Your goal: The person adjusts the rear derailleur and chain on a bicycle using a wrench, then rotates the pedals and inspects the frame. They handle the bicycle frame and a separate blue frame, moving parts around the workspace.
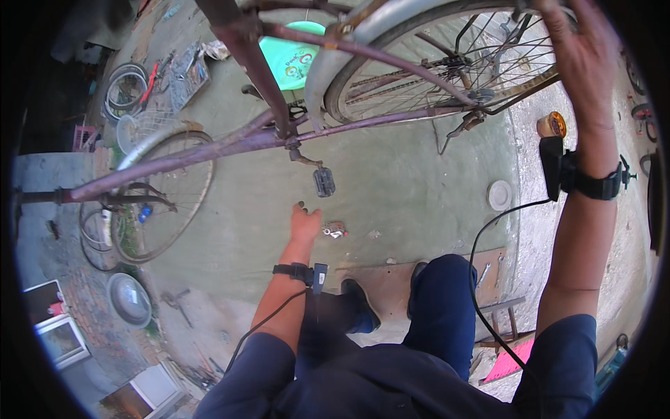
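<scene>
A worn purple bicycle (237, 66) spans the upper part of the head view, its frame tilted across it. My right hand (586, 66) is at the outer edge of the spoked wheel (419, 63) at the upper right. Its fingers are stretched and apart, slightly blurred, with the tips cut off by the picture's edge. Below the black pedal (324, 181), apart from it, my left hand (305, 222) has its fingers curled in. Whether it holds anything is hidden. Just right of it, a small clump of metal parts (335, 230) lies on the green ground sheet (237, 237).
A turquoise basin (293, 56) stands behind the bicycle. A metal bowl (130, 300) is at the left. At the right are an amber-coloured tub (551, 125), a pale round dish (499, 195) and wrenches (483, 274). Black cables run from both my wrists.
</scene>
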The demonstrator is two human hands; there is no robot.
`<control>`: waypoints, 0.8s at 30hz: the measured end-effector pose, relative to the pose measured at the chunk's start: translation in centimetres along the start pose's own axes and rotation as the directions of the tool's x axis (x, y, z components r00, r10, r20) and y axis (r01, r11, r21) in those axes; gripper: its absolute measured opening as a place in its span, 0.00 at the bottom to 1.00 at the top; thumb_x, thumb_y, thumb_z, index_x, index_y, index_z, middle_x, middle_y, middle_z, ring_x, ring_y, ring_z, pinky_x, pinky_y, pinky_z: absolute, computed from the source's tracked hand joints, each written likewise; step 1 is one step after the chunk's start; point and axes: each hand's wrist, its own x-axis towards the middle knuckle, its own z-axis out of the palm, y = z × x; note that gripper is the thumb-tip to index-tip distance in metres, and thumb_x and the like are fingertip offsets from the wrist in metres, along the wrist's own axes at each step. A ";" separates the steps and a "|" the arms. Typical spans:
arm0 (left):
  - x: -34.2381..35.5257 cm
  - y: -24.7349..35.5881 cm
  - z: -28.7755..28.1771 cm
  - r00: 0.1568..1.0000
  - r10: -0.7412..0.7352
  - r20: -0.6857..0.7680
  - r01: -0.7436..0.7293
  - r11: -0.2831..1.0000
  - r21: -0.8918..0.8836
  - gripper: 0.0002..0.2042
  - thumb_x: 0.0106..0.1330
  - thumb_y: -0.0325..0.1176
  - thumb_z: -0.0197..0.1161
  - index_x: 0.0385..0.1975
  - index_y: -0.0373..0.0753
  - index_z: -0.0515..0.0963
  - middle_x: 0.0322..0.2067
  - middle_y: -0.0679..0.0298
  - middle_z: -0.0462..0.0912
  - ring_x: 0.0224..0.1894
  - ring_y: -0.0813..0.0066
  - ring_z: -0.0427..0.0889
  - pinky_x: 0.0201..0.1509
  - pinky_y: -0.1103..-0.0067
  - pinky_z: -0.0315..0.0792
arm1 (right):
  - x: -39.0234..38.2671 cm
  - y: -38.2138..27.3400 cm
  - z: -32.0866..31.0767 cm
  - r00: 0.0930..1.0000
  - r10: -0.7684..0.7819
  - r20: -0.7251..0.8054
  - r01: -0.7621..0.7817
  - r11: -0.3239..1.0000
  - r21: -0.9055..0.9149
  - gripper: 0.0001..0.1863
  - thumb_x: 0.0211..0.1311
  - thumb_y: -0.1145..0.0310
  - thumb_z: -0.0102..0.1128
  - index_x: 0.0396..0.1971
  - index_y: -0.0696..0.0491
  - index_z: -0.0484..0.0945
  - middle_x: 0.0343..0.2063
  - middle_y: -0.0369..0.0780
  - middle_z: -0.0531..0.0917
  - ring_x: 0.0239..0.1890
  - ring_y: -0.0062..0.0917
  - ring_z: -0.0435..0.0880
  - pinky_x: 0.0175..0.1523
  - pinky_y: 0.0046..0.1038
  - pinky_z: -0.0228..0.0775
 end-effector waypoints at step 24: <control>-27.8 4.9 -38.7 0.978 -0.206 -0.014 0.199 0.960 -0.196 0.30 0.61 0.37 0.64 0.60 0.28 0.67 0.49 0.46 0.81 0.53 0.58 0.80 0.55 0.71 0.74 | 9.3 -3.7 -11.2 0.664 0.235 0.710 -0.471 0.869 0.152 0.29 0.58 0.58 0.67 0.58 0.54 0.74 0.51 0.51 0.77 0.53 0.45 0.77 0.59 0.38 0.69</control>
